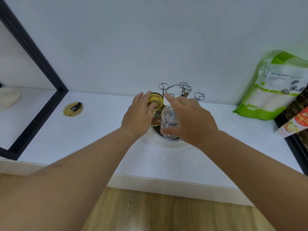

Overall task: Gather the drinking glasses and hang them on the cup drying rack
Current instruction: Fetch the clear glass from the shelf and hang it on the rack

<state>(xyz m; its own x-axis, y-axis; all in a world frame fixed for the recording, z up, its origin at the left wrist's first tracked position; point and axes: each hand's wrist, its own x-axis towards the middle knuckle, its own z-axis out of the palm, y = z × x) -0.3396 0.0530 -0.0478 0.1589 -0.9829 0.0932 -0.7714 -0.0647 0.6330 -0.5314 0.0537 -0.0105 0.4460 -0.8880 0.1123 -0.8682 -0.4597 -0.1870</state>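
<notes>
Head view has me looking down on the cup drying rack (pixel 175 97), which stands on the white counter (pixel 100 139) near the wall. Two glasses are already inverted on its prongs: the amber glass (pixel 155 107) on the left and the clear glass (pixel 169 120) just beside it, nearer me. My left hand (pixel 138 117) lies against the amber glass with relaxed fingers, thumb touching its side, not clamping it. My right hand (pixel 191 120) is spread over the clear glass, fingers straight; whether the palm touches the glass I cannot tell. I judge this step to be seating and letting go. To do it well, I would check that each glass hangs plumb on its prong, then lift both hands straight up and away so no finger drags a rim. Three wire loops at the back look free for further glasses.
</notes>
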